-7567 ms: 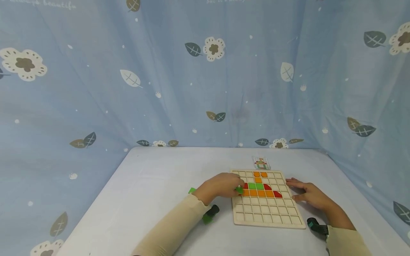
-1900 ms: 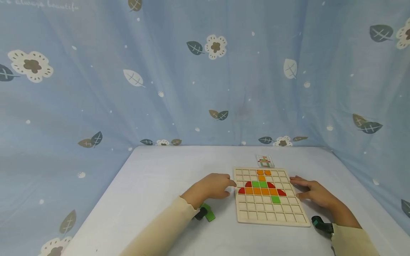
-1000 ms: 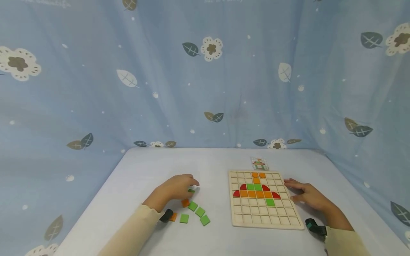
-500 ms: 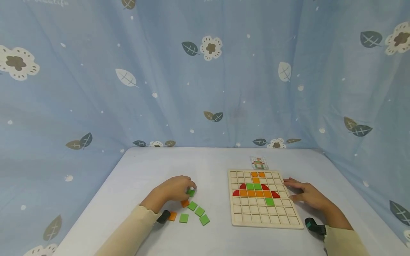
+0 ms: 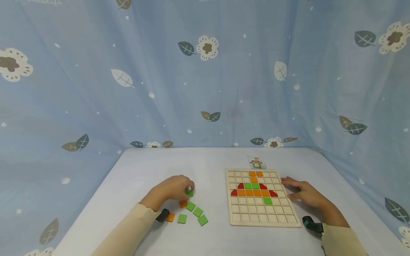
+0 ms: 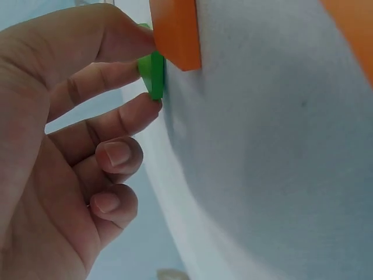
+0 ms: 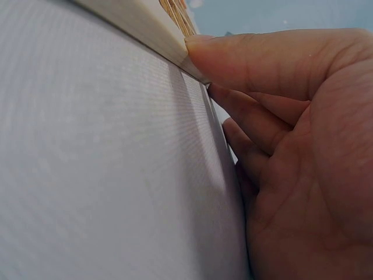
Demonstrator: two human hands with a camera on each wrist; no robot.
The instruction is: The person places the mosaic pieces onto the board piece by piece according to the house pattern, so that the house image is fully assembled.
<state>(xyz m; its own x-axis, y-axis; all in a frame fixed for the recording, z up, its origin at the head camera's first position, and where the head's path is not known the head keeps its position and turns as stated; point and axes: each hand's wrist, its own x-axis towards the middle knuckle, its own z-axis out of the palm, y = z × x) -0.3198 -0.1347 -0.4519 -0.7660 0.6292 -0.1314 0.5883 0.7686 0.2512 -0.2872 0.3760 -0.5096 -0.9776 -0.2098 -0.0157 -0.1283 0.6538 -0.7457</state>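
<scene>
At the left of the table, my left hand (image 5: pixel 175 188) is bent over a green square tile (image 5: pixel 190 193). The left wrist view shows the thumb and two fingertips at the edges of that green tile (image 6: pixel 152 76), pinching it, with an orange tile (image 6: pixel 178 35) close by the thumb. My right hand (image 5: pixel 309 195) rests beside the wooden grid board (image 5: pixel 253 219); in the right wrist view its thumb touches the board's edge (image 7: pixel 157 38) and the other fingers reach along the table. On the board sit red, orange and green pieces, including a single green tile (image 5: pixel 267 201) below the orange row.
Loose green tiles (image 5: pixel 203 220) and orange tiles (image 5: pixel 170 217) lie between the left forearm and the board. A small pattern card (image 5: pixel 257 162) lies behind the board. A blue patterned curtain (image 5: pixel 205 89) hangs around the white table (image 5: pixel 205 245).
My left hand was at the board with a green tile, which now sits below the orange row. It has since moved left to the loose tiles. The right hand stays by the board.
</scene>
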